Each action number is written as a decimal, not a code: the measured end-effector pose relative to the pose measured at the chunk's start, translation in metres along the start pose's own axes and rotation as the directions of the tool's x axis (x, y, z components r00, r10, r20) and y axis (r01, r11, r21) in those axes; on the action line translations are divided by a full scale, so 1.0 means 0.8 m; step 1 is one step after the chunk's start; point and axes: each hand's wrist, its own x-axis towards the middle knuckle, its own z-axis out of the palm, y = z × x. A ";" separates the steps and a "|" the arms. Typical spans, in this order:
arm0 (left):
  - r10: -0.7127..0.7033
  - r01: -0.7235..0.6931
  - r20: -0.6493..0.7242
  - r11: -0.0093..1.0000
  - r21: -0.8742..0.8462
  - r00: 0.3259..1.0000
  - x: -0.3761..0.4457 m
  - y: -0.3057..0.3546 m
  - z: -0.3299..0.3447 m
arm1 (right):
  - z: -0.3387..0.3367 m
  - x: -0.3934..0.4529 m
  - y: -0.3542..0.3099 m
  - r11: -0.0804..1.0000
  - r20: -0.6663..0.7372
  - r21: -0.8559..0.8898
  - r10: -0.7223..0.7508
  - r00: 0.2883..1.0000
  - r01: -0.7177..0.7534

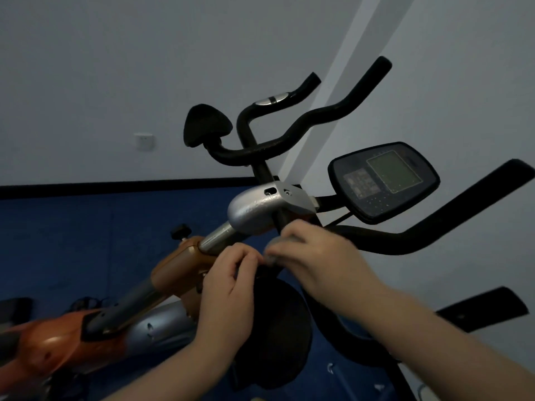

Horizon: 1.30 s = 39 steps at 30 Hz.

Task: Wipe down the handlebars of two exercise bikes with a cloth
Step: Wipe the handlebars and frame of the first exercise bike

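Crowding the middle of the view, the near bike's handlebar point(405, 241) sweeps right under its console point(385, 180), the far bike's handlebar point(304, 123) well apart behind. The right hand point(318, 256) curls round what seems a grey cloth point(278, 244), blurred; the left hand point(231, 273) pinches beside it. The cloth could snag on the silver clamp point(260, 209); open room lies rightward.

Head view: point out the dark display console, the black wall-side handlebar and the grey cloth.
Dark display console point(383, 180), head view, screen face.
Black wall-side handlebar point(327, 115), head view, bent bar.
Grey cloth point(282, 245), head view, bunched part under right hand.
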 end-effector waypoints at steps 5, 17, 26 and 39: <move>-0.014 0.015 -0.038 1.000 0.012 0.999 -0.004 -0.001 0.003 | -0.023 -0.011 0.028 0.990 0.079 -0.137 0.035 0.996 -0.024; 0.004 -0.004 0.005 0.997 0.081 1.000 -0.007 0.001 -0.005 | -0.006 -0.039 0.027 0.980 -0.106 -0.033 0.192 0.976 -0.196; 0.175 -0.344 0.377 0.827 0.445 0.910 0.027 0.057 0.016 | -0.028 -0.059 0.038 0.672 -0.511 0.149 0.680 0.526 -0.725; 0.150 -0.293 0.291 0.783 0.548 0.945 0.027 0.042 0.020 | -0.009 -0.042 0.016 0.630 -0.470 0.225 0.739 0.483 -0.744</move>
